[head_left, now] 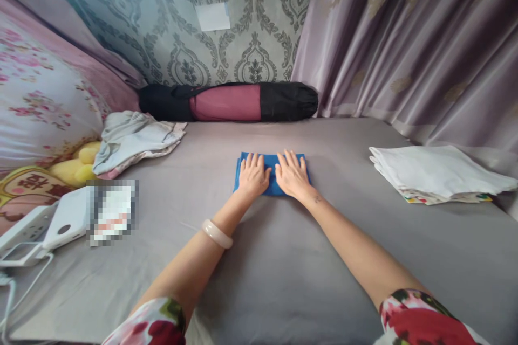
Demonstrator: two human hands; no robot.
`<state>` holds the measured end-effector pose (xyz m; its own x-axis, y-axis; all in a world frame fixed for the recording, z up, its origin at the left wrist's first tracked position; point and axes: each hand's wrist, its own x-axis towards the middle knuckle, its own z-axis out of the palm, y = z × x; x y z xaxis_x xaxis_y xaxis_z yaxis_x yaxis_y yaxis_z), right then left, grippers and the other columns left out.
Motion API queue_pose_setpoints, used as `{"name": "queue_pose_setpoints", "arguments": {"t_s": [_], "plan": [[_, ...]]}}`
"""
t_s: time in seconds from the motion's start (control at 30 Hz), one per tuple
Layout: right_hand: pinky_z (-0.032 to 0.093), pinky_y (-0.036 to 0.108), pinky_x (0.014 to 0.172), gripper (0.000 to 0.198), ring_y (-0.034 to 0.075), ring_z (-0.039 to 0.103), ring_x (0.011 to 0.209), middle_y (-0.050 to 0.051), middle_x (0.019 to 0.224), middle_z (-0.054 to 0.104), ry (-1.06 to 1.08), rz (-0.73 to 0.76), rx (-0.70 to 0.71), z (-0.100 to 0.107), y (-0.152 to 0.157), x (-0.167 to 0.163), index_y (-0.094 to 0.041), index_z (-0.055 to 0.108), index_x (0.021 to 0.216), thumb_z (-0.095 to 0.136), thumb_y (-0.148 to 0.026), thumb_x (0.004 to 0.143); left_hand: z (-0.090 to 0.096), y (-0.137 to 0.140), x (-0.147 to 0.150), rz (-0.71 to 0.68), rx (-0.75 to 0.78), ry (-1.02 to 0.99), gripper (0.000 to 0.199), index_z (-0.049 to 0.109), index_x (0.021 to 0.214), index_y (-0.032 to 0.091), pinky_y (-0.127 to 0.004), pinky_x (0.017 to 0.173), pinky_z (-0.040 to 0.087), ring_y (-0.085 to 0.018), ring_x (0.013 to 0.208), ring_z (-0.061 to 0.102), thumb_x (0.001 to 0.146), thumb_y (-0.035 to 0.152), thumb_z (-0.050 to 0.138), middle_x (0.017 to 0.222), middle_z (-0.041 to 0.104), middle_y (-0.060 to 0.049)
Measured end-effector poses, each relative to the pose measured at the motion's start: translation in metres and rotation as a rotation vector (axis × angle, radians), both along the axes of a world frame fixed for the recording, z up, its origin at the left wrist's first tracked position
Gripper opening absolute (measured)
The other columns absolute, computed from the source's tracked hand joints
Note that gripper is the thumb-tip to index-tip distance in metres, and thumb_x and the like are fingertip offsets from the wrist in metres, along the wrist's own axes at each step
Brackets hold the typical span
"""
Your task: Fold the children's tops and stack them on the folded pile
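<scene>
A folded blue cloth lies in the middle of the grey sheet, in a small flat rectangle. My left hand rests palm down on its left part, fingers stretched out and pointing away from me. On the right part of the cloth, my right hand lies flat with its fingers spread. A strip of blue shows between the two hands; the cloth beneath the palms is hidden. Neither hand grips anything.
A grey sheet covers the surface. Folded white clothes lie at right, crumpled pale clothes at left. A long black and pink bag lies along the wall. A white box-like device, cables and a power strip sit at left.
</scene>
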<state>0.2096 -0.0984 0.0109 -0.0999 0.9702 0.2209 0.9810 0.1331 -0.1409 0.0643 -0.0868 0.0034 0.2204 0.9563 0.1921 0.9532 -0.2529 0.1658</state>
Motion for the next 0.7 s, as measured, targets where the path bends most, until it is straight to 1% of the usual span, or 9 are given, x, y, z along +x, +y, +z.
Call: {"name": "queue_pose_setpoints", "arguments": {"t_s": [0.07, 0.13, 0.23, 0.37, 0.5, 0.6, 0.67, 0.7], "plan": [[0.013, 0.053, 0.117, 0.053, 0.028, 0.019, 0.147, 0.012, 0.159, 0.027, -0.031, 0.056, -0.051, -0.007, -0.005, -0.008, -0.016, 0.037, 0.149, 0.026, -0.030, 0.100, -0.008, -0.005, 0.005, -0.027, -0.041, 0.043, 0.058, 0.038, 0.146, 0.012, -0.049, 0.120, 0.018, -0.031, 0.147, 0.023, 0.098, 0.042, 0.028, 0.155, 0.035, -0.013], [0.012, 0.054, 0.118, 0.054, 0.027, 0.017, 0.148, 0.011, 0.160, 0.025, -0.041, 0.059, -0.090, -0.014, -0.007, -0.011, -0.017, 0.034, 0.151, 0.026, -0.030, 0.099, -0.014, -0.008, 0.006, -0.030, -0.052, 0.064, 0.059, 0.037, 0.148, 0.012, -0.052, 0.120, 0.014, -0.031, 0.147, 0.021, 0.099, 0.042, 0.023, 0.156, 0.034, -0.012], [0.013, 0.054, 0.118, 0.055, 0.028, 0.017, 0.148, 0.011, 0.161, 0.022, -0.037, 0.040, -0.114, -0.019, -0.007, -0.011, -0.017, 0.032, 0.152, 0.026, -0.030, 0.099, -0.019, -0.009, 0.006, -0.021, -0.069, 0.072, 0.060, 0.036, 0.149, 0.014, -0.057, 0.118, 0.015, -0.031, 0.148, 0.019, 0.099, 0.043, 0.018, 0.158, 0.031, -0.012], [0.012, 0.055, 0.117, 0.056, 0.029, 0.016, 0.148, 0.012, 0.161, 0.020, -0.031, 0.023, -0.141, -0.020, -0.005, -0.011, -0.018, 0.030, 0.153, 0.028, -0.031, 0.098, -0.019, -0.009, 0.007, 0.014, -0.121, 0.082, 0.060, 0.033, 0.151, 0.017, -0.065, 0.114, 0.016, -0.032, 0.149, 0.015, 0.099, 0.043, 0.017, 0.160, 0.025, -0.013], [0.011, 0.056, 0.117, 0.055, 0.030, 0.018, 0.148, 0.015, 0.160, 0.023, -0.025, 0.016, -0.183, -0.019, -0.004, -0.012, -0.017, 0.033, 0.152, 0.027, -0.031, 0.099, -0.017, -0.009, 0.009, 0.025, -0.156, 0.091, 0.060, 0.031, 0.151, 0.016, -0.067, 0.112, 0.016, -0.033, 0.148, 0.015, 0.099, 0.042, 0.017, 0.159, 0.024, -0.016], [0.012, 0.057, 0.116, 0.055, 0.031, 0.019, 0.147, 0.015, 0.160, 0.023, -0.022, 0.015, -0.211, -0.016, -0.002, -0.012, -0.017, 0.033, 0.152, 0.028, -0.031, 0.099, -0.012, -0.007, 0.009, 0.009, -0.151, 0.090, 0.057, 0.036, 0.148, 0.015, -0.069, 0.110, 0.021, -0.035, 0.146, 0.021, 0.098, 0.040, 0.023, 0.157, 0.030, -0.017], [0.014, 0.057, 0.115, 0.055, 0.032, 0.021, 0.146, 0.016, 0.159, 0.026, -0.021, 0.021, -0.230, -0.013, 0.000, -0.012, -0.016, 0.035, 0.151, 0.029, -0.031, 0.098, -0.006, -0.004, 0.010, -0.002, -0.108, 0.093, 0.052, 0.048, 0.139, 0.015, -0.068, 0.109, 0.024, -0.035, 0.140, 0.033, 0.098, 0.039, 0.028, 0.148, 0.043, -0.018], [0.016, 0.057, 0.115, 0.054, 0.032, 0.024, 0.145, 0.017, 0.158, 0.028, -0.018, 0.024, -0.232, -0.011, 0.001, -0.011, -0.016, 0.038, 0.150, 0.028, -0.031, 0.099, -0.003, -0.002, 0.011, -0.002, -0.080, 0.096, 0.048, 0.054, 0.132, 0.015, -0.067, 0.109, 0.024, -0.035, 0.134, 0.040, 0.097, 0.038, 0.030, 0.141, 0.052, -0.018]]}}
